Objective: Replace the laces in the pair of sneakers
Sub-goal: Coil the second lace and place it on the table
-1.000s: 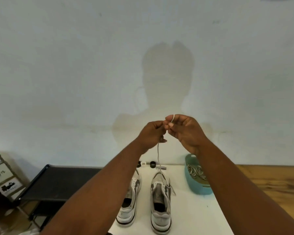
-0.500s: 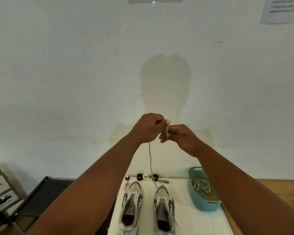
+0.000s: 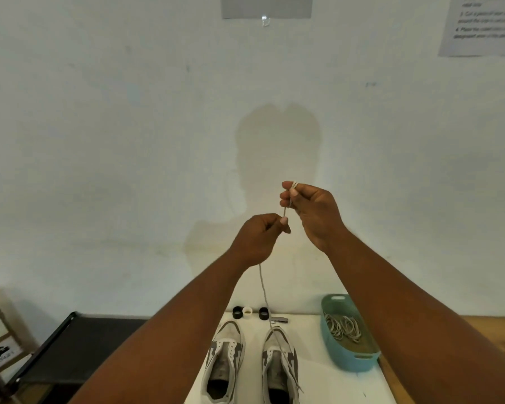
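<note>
The counter (image 3: 327, 374) was white, and everything else took its colour against it. The two sneakers (image 3: 225, 360) standing on it were off-white with grey-brown panels in a curved pattern along their sides and dark insides. The lace (image 3: 263, 290) rising from the right-hand sneaker (image 3: 280, 363) was pale grey. At the counter's far edge sat two black caps (image 3: 237, 312) with a cream one (image 3: 247, 312) between them. To the counter's right end stood a teal basket (image 3: 333, 339) holding pale grey laces (image 3: 343, 328). Left of the counter was a black shelf (image 3: 79, 348); right of it, orange-brown wood (image 3: 484, 325). The wall (image 3: 129, 141) behind was white.
</note>
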`<state>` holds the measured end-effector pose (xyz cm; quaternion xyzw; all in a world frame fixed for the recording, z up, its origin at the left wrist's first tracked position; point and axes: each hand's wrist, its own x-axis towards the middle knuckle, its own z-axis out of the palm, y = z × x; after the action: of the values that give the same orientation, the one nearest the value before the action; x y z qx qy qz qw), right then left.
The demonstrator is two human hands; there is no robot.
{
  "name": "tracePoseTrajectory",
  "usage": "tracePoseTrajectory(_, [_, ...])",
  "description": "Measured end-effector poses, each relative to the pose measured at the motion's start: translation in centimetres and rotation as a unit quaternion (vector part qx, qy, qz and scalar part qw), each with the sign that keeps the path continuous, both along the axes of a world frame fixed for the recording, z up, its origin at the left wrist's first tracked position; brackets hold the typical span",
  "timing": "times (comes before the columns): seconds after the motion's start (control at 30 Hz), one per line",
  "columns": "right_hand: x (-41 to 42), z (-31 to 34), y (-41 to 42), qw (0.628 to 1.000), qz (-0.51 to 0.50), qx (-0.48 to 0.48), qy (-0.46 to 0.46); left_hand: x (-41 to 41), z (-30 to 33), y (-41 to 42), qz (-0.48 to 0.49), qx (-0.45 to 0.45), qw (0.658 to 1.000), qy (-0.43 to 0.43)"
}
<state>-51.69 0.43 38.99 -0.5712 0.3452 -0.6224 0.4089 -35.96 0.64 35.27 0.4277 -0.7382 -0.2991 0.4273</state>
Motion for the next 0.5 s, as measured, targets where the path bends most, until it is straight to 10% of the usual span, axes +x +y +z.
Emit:
tracePoseTrajectory(0.17, [-0.9, -0.8, -0.5, 0.993, -0.028, -0.019, 0.112, -0.4, 2.0, 2.2, -0.017, -0.138, 0.965, -0.22])
tracePoseTrajectory(0.3, [-1.4, -3.5, 1.0, 0.982, 0.108, -0.001, 0.156, 0.4, 5.7, 1.5, -0.01, -0.148, 0.979, -0.139])
tracePoseTrajectory(0.5, [-0.2, -3.7, 4.3, 0.989, 0.133, -0.032, 0.056, 1.3, 5.4, -0.4, -0.055, 0.066, 0.996, 0.02])
